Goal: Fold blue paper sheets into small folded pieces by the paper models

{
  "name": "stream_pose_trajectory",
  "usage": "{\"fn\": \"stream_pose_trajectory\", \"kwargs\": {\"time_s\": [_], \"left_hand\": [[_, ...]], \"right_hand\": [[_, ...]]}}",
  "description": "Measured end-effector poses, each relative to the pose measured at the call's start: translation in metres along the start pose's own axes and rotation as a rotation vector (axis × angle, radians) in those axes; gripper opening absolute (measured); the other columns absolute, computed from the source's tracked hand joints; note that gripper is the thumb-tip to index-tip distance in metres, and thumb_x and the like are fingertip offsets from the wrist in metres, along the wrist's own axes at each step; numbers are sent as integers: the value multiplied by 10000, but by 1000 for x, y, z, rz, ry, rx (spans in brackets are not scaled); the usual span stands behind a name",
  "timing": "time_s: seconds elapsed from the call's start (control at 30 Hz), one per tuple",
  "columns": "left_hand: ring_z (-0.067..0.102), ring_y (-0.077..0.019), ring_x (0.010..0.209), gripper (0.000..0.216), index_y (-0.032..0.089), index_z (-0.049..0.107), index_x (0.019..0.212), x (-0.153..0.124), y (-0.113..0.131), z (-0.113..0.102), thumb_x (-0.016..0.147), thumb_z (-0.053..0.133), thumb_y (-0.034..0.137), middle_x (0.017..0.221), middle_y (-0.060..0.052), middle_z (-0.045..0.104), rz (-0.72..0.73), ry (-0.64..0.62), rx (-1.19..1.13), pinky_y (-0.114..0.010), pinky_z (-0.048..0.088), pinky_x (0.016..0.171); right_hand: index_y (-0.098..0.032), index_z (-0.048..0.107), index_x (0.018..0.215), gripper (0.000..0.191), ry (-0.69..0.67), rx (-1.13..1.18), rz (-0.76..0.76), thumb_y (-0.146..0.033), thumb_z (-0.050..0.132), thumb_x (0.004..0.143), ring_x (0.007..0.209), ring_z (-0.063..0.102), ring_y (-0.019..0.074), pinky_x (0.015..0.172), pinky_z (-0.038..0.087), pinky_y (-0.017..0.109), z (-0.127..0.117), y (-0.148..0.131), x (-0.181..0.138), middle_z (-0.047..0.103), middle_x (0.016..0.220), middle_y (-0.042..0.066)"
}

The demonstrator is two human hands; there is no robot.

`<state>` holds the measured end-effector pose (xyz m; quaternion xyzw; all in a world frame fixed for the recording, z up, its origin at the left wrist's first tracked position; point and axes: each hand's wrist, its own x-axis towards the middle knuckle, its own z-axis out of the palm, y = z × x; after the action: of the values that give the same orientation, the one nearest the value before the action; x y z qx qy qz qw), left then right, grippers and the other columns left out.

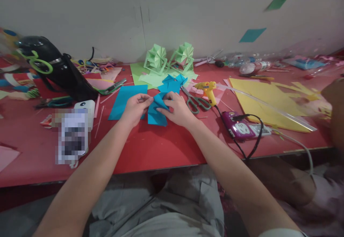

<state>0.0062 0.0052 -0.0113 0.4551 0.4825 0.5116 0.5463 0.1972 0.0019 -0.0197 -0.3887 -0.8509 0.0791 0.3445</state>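
Between my two hands is a partly folded piece of blue paper [156, 118], raised a little over the red table. My left hand [136, 108] pinches its upper left edge between thumb and fingertips. On the other side, my right hand [178, 108] grips the right part, thumb and fingers closed about the fold. A flat stack of blue paper [118, 104] lies just left, partly behind my left hand. Folded blue paper pieces [174, 81] rest right behind my hands. Grey-handled scissors [198, 103] lie close to my right hand.
Two light green folded-paper models [157, 58] stand at the back. To the right are a yellow glue gun [208, 90], a purple power strip [238, 126] with cables, yellow paper [258, 100] and a clear ruler [282, 109]. A phone [75, 133] and black bottle [57, 68] are left. Someone's arm shows far right.
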Motion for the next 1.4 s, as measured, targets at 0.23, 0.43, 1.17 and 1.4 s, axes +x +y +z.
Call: {"fn": "stream_pose_trajectory", "kwargs": {"time_s": [0.23, 0.43, 1.17, 1.4], "left_hand": [[638, -154, 710, 425, 188, 686, 888, -3, 5, 0, 630, 863, 476, 786, -29, 686, -26, -28, -35, -274, 519, 625], [693, -187, 799, 466, 194, 718, 874, -5, 3, 2, 598, 868, 539, 863, -49, 731, -78, -153, -33, -311, 566, 716], [618, -141, 677, 245, 174, 738, 917, 1, -6, 2, 720, 757, 320, 779, -30, 700, 40, -40, 70, -259, 492, 618], [586, -117, 615, 400, 160, 753, 873, -1, 0, 1, 600, 899, 415, 706, -15, 671, -29, -41, -133, -242, 480, 587]], "right_hand": [[-218, 694, 901, 301, 24, -6, -7, -463, 530, 962, 1013, 534, 263, 894, 403, 432, 0, -3, 0, 598, 1091, 111], [-203, 687, 896, 270, 119, 187, 39, -410, 527, 961, 948, 583, 242, 863, 461, 396, 2, -2, 4, 641, 1000, 108], [-202, 727, 892, 127, 247, 397, 117, -299, 645, 890, 831, 637, 181, 726, 502, 319, 1, 3, 4, 714, 904, 55], [-206, 725, 832, 164, 239, 391, 64, -349, 664, 887, 811, 623, 188, 756, 507, 346, 1, 3, 4, 686, 869, 57]]}}
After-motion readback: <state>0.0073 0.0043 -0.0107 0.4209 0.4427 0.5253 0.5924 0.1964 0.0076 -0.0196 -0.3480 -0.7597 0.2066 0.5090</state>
